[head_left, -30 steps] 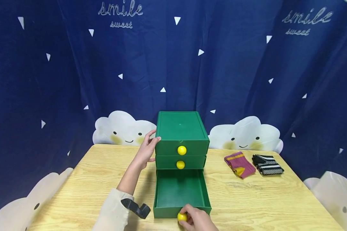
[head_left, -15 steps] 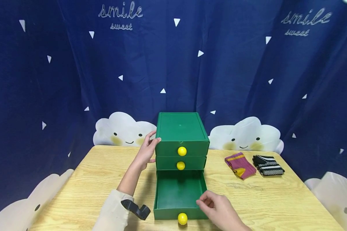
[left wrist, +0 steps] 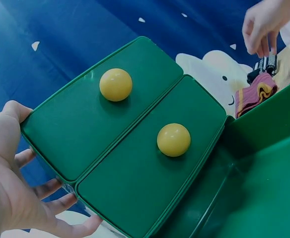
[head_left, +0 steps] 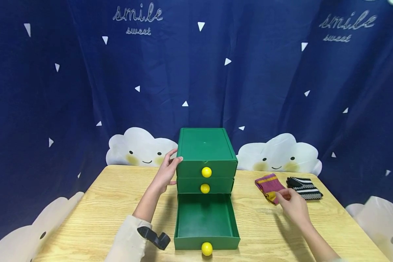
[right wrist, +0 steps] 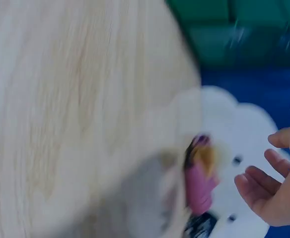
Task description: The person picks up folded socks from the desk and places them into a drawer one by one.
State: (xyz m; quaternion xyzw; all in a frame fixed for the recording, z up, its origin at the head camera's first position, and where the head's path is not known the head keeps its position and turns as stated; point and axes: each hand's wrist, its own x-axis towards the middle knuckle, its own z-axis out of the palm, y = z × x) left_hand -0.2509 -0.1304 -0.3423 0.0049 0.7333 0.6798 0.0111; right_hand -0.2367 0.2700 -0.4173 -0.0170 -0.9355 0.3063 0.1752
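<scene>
A green drawer cabinet [head_left: 204, 145] with yellow ball knobs stands mid-table, its bottom drawer [head_left: 190, 243] pulled out and bare inside. My left hand [head_left: 166, 173] rests on the cabinet's left side, fingers spread along it and thumb at the upper front corner. To the right lie a folded purple sock with yellow parts [head_left: 269, 183] and a folded black-and-white striped sock [head_left: 308, 189]. Over these two hovers my right hand [head_left: 294, 207], overlapping both in the head view. In the right wrist view its fingers [right wrist: 256, 183] are loosely bent, with nothing held; that view is blurred.
The wooden table [head_left: 118, 203] reaches back to a dark blue curtain [head_left: 150, 72] with white clouds and triangles. The open drawer juts toward the table's front, its yellow knob [head_left: 207, 249] foremost. A black wrist mount [head_left: 154, 237] sits on the left sleeve.
My right hand has let go of the bottom drawer's knob and moved right and away from me to the socks. My left hand has stayed on the cabinet.
</scene>
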